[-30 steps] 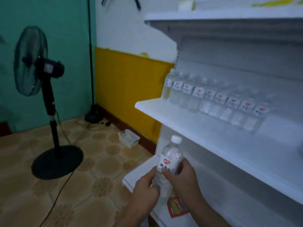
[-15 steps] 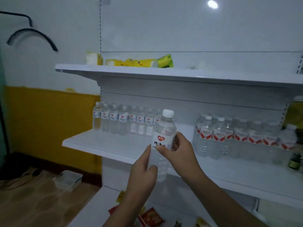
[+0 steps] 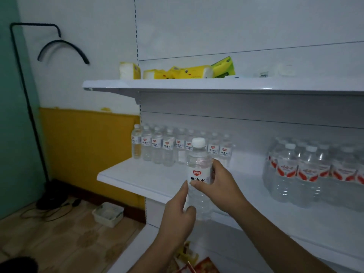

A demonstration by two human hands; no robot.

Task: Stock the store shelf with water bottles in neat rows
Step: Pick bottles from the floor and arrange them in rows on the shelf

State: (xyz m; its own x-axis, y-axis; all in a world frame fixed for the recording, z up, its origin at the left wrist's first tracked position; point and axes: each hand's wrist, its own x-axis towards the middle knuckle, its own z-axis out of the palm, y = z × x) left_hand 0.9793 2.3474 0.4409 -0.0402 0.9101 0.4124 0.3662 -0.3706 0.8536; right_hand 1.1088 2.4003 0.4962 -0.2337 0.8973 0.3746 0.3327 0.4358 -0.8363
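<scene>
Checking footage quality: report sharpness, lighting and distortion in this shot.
Head view: dim, flat light with a bluish cast; held bottle fairly sharp, its label readable; back row of bottles soft; wrapped pack hazy; wide-angle bending tilts the upper shelf; no strong glare.

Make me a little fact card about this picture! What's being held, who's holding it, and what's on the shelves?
Held thing: water bottle, upright, white cap on, in front of the middle shelf
Left hand: grips the bottle's lower part
Right hand: fingers pinch the label
Middle shelf, back left: row of small bottles
Middle shelf, right: red-labelled bottles, bunched together
Top shelf: yellow packs
Floor: small white tray
</scene>
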